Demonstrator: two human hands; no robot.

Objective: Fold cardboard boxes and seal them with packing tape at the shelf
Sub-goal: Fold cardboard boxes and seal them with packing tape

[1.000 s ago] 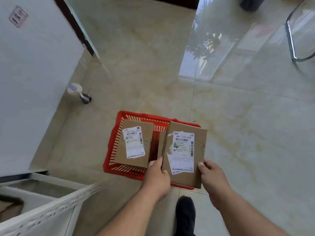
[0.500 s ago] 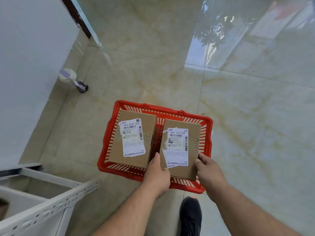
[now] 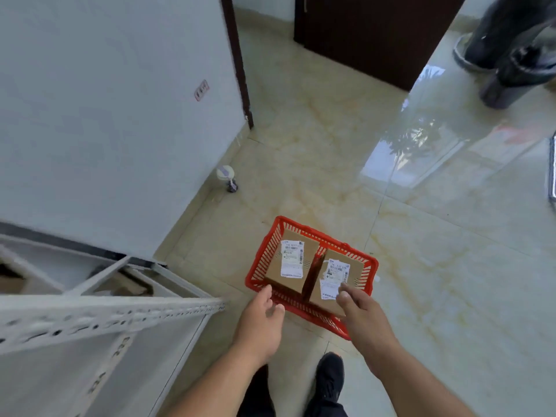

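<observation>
Fingers of left hand and right hand relaxed, empty, above red basket near rim; inside, two labelled cardboard boxes side by side, print blurred, right box's corner hidden.

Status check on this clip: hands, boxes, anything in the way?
Left hand open, right hand open, both empty above the red basket. Two labelled boxes inside the basket. Nothing between hands and boxes.
</observation>
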